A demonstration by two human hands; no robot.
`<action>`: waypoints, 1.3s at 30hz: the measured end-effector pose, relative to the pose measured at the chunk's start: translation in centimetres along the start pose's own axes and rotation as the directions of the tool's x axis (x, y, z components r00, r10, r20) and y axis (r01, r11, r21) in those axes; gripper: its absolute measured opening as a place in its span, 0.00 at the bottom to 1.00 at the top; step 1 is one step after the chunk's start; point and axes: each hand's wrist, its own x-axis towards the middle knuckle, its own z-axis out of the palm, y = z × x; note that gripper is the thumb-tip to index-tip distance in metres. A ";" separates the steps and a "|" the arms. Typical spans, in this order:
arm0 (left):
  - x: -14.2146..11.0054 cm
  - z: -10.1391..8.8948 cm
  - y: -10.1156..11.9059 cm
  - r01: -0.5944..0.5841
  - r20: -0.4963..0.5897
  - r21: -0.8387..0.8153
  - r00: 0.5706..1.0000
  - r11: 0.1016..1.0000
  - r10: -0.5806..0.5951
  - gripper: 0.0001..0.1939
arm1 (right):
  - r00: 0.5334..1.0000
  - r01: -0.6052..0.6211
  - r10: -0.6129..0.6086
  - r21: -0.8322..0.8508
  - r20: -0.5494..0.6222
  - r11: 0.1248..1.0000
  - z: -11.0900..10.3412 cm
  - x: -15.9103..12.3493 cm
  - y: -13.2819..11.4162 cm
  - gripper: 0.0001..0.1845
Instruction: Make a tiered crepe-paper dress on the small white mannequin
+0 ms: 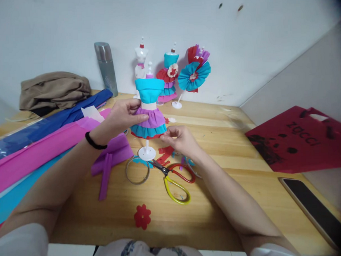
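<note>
A small white dress form on a round base (147, 154) wears a crepe-paper dress (148, 92) with a turquoise top, a pale waistband and purple, turquoise and red ruffles. My left hand (128, 113) grips the dress at the waist and upper skirt, thumb in front, the other fingers partly hidden behind. At the lower right, my right hand (180, 139) pinches the skirt's hem between thumb and finger. Below the stand lie scissors (170, 176) with one red and one yellow handle, blades slightly apart. A wire ring (137, 170) and a red paper flower (142, 216) rest nearby.
Behind stand more small dress forms, one with a flower skirt (168, 81), another with a turquoise rosette (194, 75). Crepe-paper rolls (45, 151), a brown cloth (54, 89) and a flask (106, 68) are left. A red bag (296, 142) and phone (310, 209) lie right.
</note>
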 end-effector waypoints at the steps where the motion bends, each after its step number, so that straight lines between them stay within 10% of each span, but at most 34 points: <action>1: 0.0 0.0 0.0 0.007 -0.002 -0.012 1.000 1.000 -0.007 0.20 | 1.000 -0.023 0.023 -0.001 -0.003 1.000 0.1 0.0 0.1 0.17; 12: -0.2 0.3 -0.2 -0.008 0.089 -0.053 0.996 0.999 0.013 0.21 | 1.000 0.000 0.000 0.008 -0.015 1.000 -1.3 0.4 0.6 0.11; 16: -0.5 0.9 0.0 -0.051 0.125 -0.026 0.991 0.998 0.054 0.27 | 0.978 0.128 -0.115 0.066 -0.173 0.989 -1.6 0.0 -0.2 0.10; 22: -1.1 0.9 0.1 -0.170 0.196 0.129 0.970 0.977 0.142 0.22 | 0.961 0.265 -0.255 0.104 -0.106 0.959 -0.6 -1.4 -1.6 0.16; 39: -0.6 1.0 -1.8 -0.072 0.067 0.258 0.996 0.964 0.057 0.25 | 0.979 0.154 -0.131 0.148 -0.156 0.977 -0.6 -1.7 -0.1 0.21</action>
